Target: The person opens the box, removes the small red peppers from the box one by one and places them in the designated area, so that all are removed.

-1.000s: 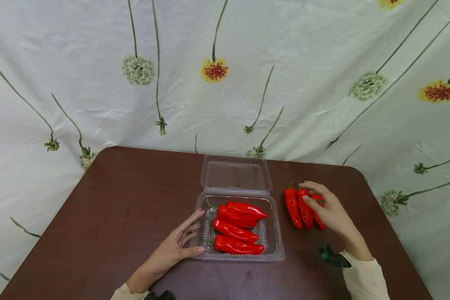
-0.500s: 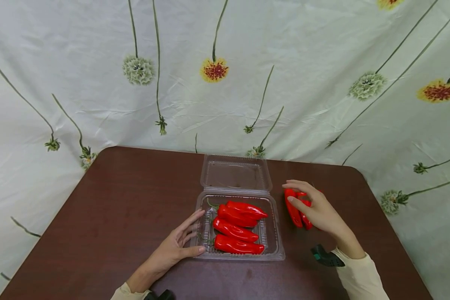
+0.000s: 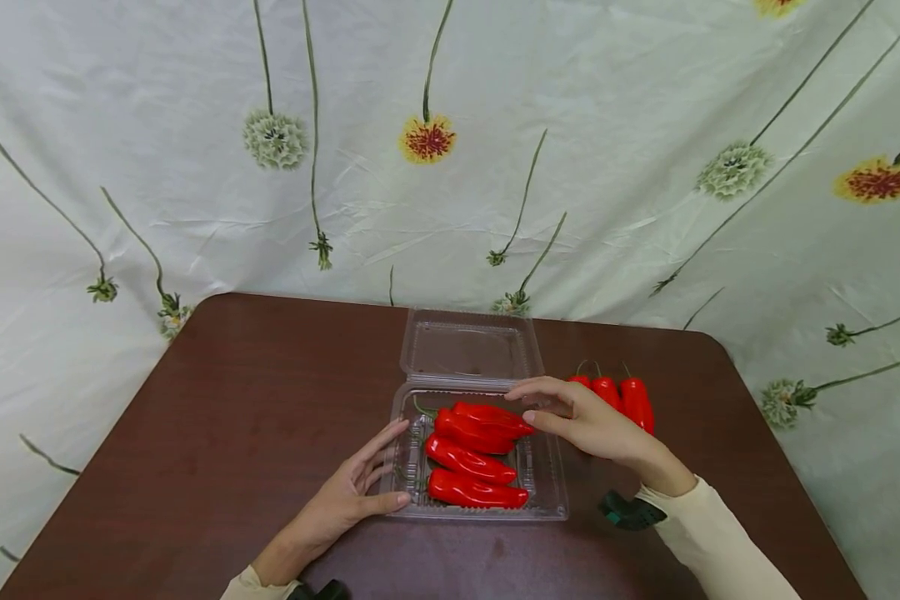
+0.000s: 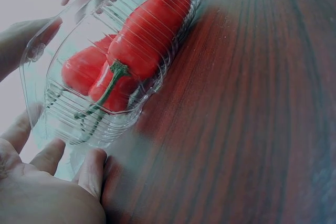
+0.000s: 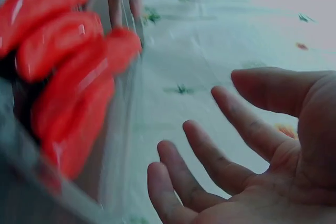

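A clear plastic box (image 3: 547, 492) lies with its lid folded back in the head view. Several glossy red peppers (image 3: 471, 460) are inside, some with green stems. My left hand (image 3: 337, 500) rests against the box's left side, fingers extended and the thumb at the near corner. The left wrist view shows those fingers (image 4: 48, 157) at the box's ribbed wall, with a pepper (image 4: 149, 30) behind the plastic. Over the box's right edge hovers my right hand (image 3: 592, 421), empty. In the right wrist view its fingers (image 5: 210, 156) are spread and loosely bent, beside the peppers (image 5: 73, 77).
Three more red peppers (image 3: 636, 404) lie on the brown table (image 3: 270, 400) to the right, partly hidden by the right hand. The lid (image 3: 471, 346) lies towards the back edge of the table. A white flowered cloth (image 3: 360, 183) hangs behind.
My right hand has moved left from above the loose peppers to the box's right edge, uncovering those peppers' tops. The left hand, the box and the peppers in it stay in place.
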`<state>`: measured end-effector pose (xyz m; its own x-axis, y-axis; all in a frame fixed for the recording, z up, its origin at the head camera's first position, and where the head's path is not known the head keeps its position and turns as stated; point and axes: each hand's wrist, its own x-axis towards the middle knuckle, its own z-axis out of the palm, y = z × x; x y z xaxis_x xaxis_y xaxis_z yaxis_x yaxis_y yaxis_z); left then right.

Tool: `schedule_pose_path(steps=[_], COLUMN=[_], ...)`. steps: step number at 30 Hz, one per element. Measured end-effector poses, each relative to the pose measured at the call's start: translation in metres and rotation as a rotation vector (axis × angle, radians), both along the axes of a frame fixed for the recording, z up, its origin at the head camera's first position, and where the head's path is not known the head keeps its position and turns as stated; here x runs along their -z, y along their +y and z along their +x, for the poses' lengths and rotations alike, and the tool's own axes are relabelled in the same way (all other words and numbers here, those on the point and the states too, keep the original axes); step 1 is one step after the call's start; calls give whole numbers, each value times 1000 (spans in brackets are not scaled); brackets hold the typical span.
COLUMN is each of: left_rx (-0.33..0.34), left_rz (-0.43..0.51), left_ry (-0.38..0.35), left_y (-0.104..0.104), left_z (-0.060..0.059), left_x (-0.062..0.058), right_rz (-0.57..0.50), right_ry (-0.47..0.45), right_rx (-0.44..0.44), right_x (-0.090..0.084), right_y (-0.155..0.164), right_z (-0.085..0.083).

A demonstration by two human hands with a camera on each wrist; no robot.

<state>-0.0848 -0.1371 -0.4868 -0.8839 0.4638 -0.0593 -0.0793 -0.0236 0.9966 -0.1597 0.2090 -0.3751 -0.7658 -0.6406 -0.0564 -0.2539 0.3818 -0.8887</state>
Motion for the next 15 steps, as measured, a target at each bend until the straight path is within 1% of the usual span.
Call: schedule_pose_path(steps=[1, 4, 9, 13, 15], left_rx=[1, 4, 2, 1, 2], left_rz=[3, 9, 10, 4, 2], left_ry=[3, 19, 21, 12, 12], left_y=[0, 0, 0, 0, -1], left_z=[0, 1, 1, 0, 1], left_x=[0, 0, 0, -1, -1], right_rz=[-19, -42, -50, -42, -21], right_ry=[-45, -131, -238, -287, -289], right_rx=[-18, -42, -28, -14, -5], right_x=[0, -1, 0, 6, 8], right_y=[-4, -15, -29, -37, -41], right_z=[-1, -3, -7, -11, -11])
